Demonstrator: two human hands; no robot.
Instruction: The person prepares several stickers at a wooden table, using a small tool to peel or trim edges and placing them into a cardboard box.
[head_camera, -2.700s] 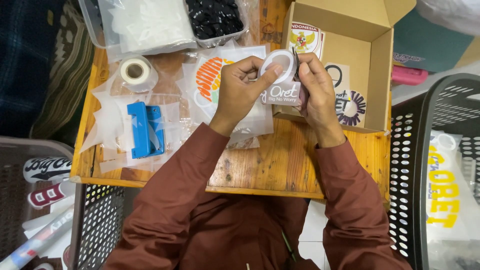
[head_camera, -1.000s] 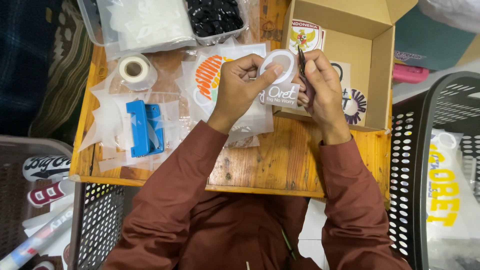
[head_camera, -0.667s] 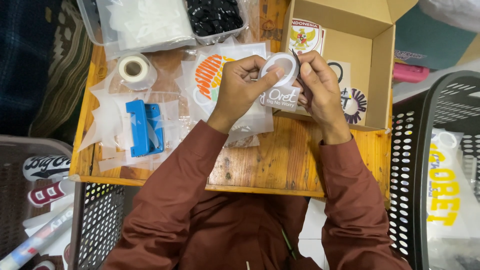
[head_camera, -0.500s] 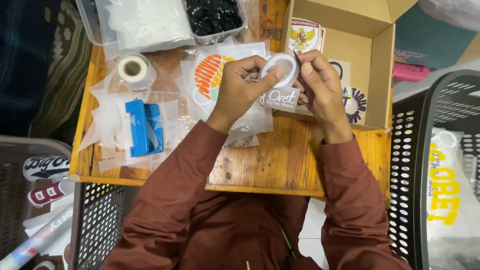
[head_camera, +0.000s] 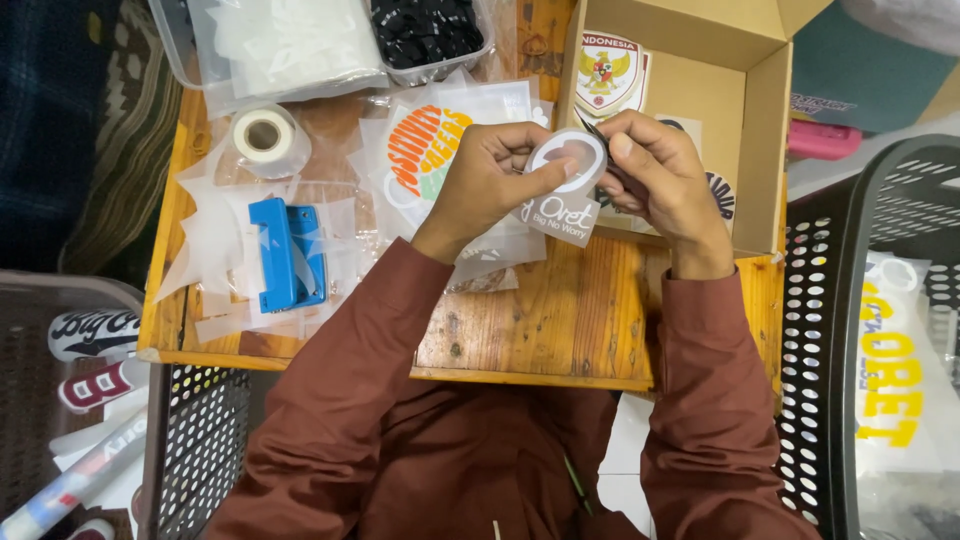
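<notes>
I keep my left hand (head_camera: 490, 180) pinching the white ring-shaped sticker with its grey printed tab (head_camera: 563, 185) steady over the wooden tabletop (head_camera: 560, 320), while my right hand (head_camera: 655, 180) nips a thin dark tool at its one-o'clock edge — lift gently. The open cardboard box (head_camera: 760, 150) crowds three o'clock; a blue tape dispenser (head_camera: 288, 252) lies at nine — well apart.
</notes>
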